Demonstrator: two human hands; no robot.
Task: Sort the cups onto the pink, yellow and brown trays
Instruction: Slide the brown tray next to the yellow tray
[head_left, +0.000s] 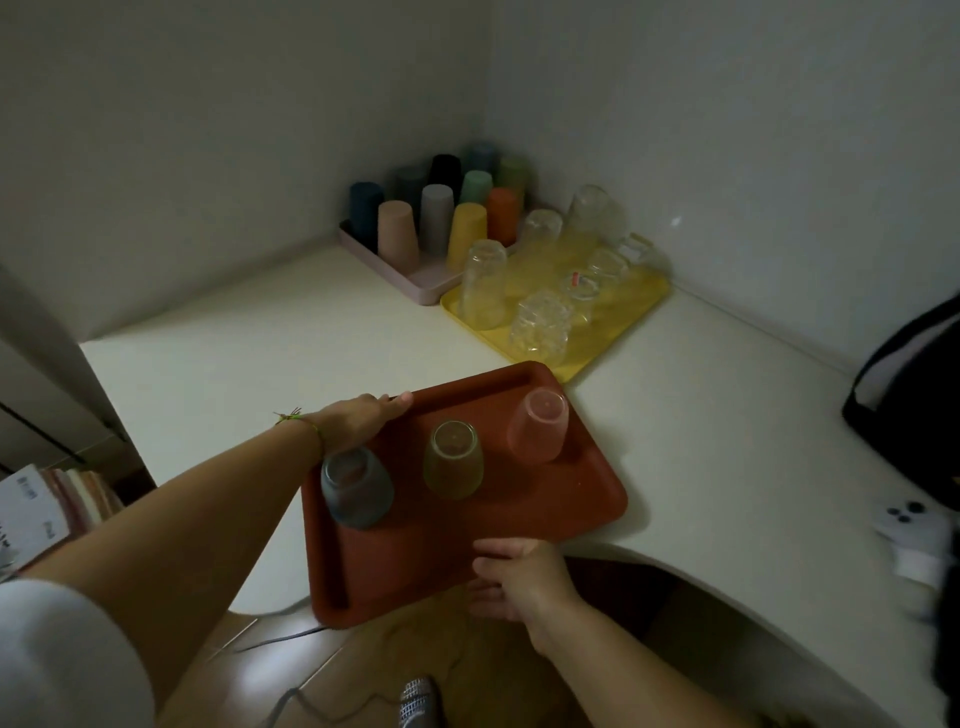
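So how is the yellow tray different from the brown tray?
The yellow tray carries clear glasses; the brown tray carries three tinted cups. The yellow tray lies wholly on the table, farther back, while the brown tray juts over the table's near edge. Nobody touches the yellow tray, but the left hand and right hand both grip the brown tray's edges. Both hold cups upside down.

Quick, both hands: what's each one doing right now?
Left hand: grips the far left rim of the brown tray.
Right hand: grips the tray's near rim.
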